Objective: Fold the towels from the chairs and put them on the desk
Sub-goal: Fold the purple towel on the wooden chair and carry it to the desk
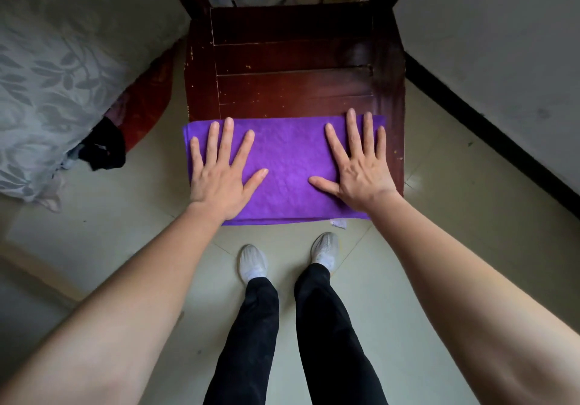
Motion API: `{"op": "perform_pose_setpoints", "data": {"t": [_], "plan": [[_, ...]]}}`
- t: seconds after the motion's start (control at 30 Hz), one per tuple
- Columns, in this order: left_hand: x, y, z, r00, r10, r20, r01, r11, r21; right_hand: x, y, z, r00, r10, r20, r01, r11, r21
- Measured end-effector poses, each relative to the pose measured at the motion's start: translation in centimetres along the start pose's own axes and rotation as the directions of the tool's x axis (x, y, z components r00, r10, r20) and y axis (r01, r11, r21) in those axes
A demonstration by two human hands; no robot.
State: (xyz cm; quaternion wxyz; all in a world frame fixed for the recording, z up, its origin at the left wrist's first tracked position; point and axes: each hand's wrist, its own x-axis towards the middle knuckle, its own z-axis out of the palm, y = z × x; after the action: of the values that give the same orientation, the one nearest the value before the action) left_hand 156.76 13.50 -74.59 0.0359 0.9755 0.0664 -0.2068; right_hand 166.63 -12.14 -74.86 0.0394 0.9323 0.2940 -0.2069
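A purple towel (287, 159) lies folded into a flat rectangle across the front edge of a dark red wooden chair seat (292, 75). A small white label sticks out at its near right corner. My left hand (221, 172) presses flat on the towel's left part, fingers spread. My right hand (361, 166) presses flat on the right part, fingers also spread. Neither hand grips the cloth. The desk is not in view.
A bed with a grey leaf-pattern cover (53, 68) fills the left side, with dark clothing (105, 150) at its foot. A white wall with a black baseboard (489, 134) runs along the right. My feet in white shoes (254, 263) stand on the tiled floor before the chair.
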Motion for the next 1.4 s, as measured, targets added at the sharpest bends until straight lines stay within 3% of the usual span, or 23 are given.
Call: {"op": "perform_pose_setpoints", "data": {"t": [0.13,0.23,0.37,0.5,0.57,0.67,0.73,0.77,0.87,0.93,1.13,1.23,1.33,1.4], "plan": [[1.3,-1.5,-1.5,0.999,-0.018,0.031,0.019,1.0,-0.002,3.2,-0.4,-1.4,0.999,-0.031,0.013,0.031,0.999,-0.016],[2.1,-1.2,-3.2,0.992,0.128,0.012,-0.129,0.99,0.049,3.9,1.5,-2.8,0.996,-0.077,0.049,0.08,0.995,-0.066],[3.6,0.3,-4.1,0.944,0.309,0.114,-0.319,0.943,0.088,4.6,3.9,-4.9,0.993,-0.115,0.04,0.116,0.993,-0.03],[4.0,1.2,-3.5,0.941,0.296,0.164,-0.311,0.947,0.077,6.1,4.7,-7.3,0.997,0.072,0.037,-0.075,0.993,0.088],[4.0,1.6,-3.5,0.942,0.289,0.17,-0.304,0.95,0.071,6.2,5.6,-8.0,0.972,0.186,0.145,-0.209,0.964,0.165],[3.9,2.3,-3.4,0.947,0.27,0.175,-0.284,0.957,0.058,5.1,7.0,-7.6,0.926,0.235,0.295,-0.311,0.919,0.243],[3.9,3.3,-3.2,0.95,0.265,0.166,-0.277,0.96,0.052,4.1,7.9,-7.0,0.899,0.271,0.343,-0.399,0.828,0.394],[4.0,4.1,-3.2,0.952,0.26,0.161,-0.271,0.962,0.044,4.0,8.4,-6.8,0.891,0.291,0.349,-0.444,0.721,0.532],[4.5,6.6,-3.2,0.959,0.235,0.159,-0.24,0.971,0.01,3.0,9.5,-7.2,0.838,0.33,0.435,-0.518,0.233,0.823],[4.9,7.6,-3.0,0.963,0.218,0.157,-0.219,0.976,-0.016,2.0,10.2,-6.9,0.815,0.334,0.473,-0.528,0.091,0.844],[5.1,7.7,-2.8,0.962,0.224,0.154,-0.223,0.975,-0.023,-0.8,11.3,-5.4,0.756,0.271,0.596,-0.641,0.123,0.758],[5.4,7.6,-2.8,0.962,0.22,0.164,-0.218,0.975,-0.03,-1.0,11.1,-5.9,0.771,0.283,0.57,-0.622,0.145,0.77],[5.4,7.6,-3.3,0.952,0.222,0.21,-0.218,0.975,-0.043,-1.2,10.3,-6.6,0.779,0.38,0.498,-0.572,0.108,0.813],[5.5,7.6,-4.1,0.948,0.235,0.215,-0.221,0.971,-0.09,-1.2,9.5,-7.3,0.782,0.443,0.438,-0.544,0.143,0.827]]}}
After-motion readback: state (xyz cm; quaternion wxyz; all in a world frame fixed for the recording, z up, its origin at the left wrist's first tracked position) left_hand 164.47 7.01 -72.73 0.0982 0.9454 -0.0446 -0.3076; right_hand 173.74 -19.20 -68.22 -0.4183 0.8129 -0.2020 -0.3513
